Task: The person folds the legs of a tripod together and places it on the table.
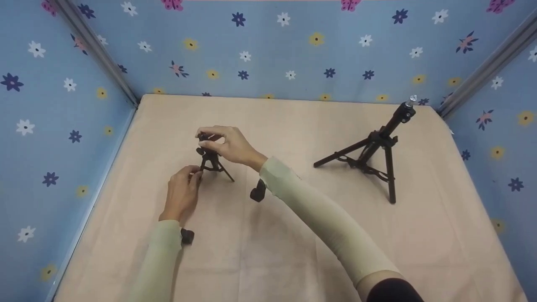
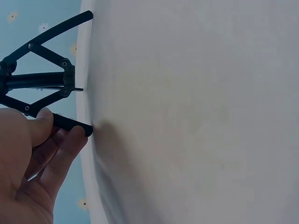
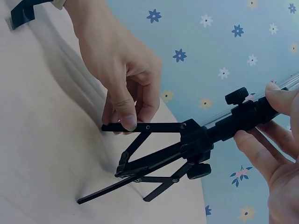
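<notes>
A small black tripod (image 1: 213, 156) stands with its legs spread on the cloth at the left half of the table. My right hand (image 1: 235, 144) holds its upper column between thumb and fingers; the right wrist view shows that grip (image 3: 285, 154) close to a black knob (image 3: 237, 96). Lower down, my left hand (image 1: 180, 191) pinches one tripod leg (image 2: 70, 123) near its foot, thumb on one side and fingers on the other. The leg's tip touches the cloth or nearly so. In the head view, the right hand partly covers the tripod's top.
A larger black tripod (image 1: 373, 147) with a silver-tipped column stands on the right of the table, legs spread and column tilted. Pale cloth (image 1: 285, 235) covers the table. Blue flowered panels (image 1: 268, 46) enclose the back and sides. Black wrist-worn pieces (image 1: 187, 237) hang below the sleeves.
</notes>
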Demonstrator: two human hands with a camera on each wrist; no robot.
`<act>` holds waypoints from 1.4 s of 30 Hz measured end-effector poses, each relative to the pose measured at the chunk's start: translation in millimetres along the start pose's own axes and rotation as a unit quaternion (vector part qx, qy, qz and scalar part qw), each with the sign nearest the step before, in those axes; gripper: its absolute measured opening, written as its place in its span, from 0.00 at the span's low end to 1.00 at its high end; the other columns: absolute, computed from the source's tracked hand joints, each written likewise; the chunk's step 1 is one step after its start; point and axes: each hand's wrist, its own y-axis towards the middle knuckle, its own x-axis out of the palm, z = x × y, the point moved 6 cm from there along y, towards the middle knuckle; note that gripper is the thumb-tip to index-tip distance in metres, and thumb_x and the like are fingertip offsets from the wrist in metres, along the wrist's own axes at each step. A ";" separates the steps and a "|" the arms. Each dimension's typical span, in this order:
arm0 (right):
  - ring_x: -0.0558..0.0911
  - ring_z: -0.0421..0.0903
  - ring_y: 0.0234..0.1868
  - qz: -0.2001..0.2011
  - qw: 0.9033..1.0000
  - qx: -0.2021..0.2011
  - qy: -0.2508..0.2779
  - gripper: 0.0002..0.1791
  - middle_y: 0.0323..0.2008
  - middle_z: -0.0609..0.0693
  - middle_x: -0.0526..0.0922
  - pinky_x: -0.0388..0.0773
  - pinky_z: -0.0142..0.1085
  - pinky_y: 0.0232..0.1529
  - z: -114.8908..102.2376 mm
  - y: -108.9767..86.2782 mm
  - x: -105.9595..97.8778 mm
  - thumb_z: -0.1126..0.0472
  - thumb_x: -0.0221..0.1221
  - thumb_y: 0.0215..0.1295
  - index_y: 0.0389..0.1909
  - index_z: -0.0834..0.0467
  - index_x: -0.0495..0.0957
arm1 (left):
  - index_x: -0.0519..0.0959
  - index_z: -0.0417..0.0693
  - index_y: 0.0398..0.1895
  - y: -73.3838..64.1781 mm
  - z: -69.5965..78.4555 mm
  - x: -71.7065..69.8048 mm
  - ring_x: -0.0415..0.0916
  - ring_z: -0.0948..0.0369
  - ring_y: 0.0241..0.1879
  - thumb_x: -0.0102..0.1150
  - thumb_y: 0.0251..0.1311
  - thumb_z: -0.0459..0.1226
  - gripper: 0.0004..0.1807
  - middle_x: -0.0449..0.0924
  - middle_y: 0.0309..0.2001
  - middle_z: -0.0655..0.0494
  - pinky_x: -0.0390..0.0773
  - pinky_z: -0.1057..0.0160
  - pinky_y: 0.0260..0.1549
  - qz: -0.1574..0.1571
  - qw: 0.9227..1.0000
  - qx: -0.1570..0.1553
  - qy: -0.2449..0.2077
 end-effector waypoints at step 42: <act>0.85 0.39 0.59 -0.059 0.997 -0.049 0.014 0.15 0.59 0.51 0.87 0.87 0.34 0.55 -3.2 -1.7 5.7 0.60 0.62 0.81 0.63 0.59 0.83 | 0.83 0.42 0.61 2.9 16.6 3.8 0.88 0.50 0.51 0.56 0.81 0.36 0.13 0.88 0.55 0.46 0.87 0.50 0.53 -0.001 1.000 0.008 -0.030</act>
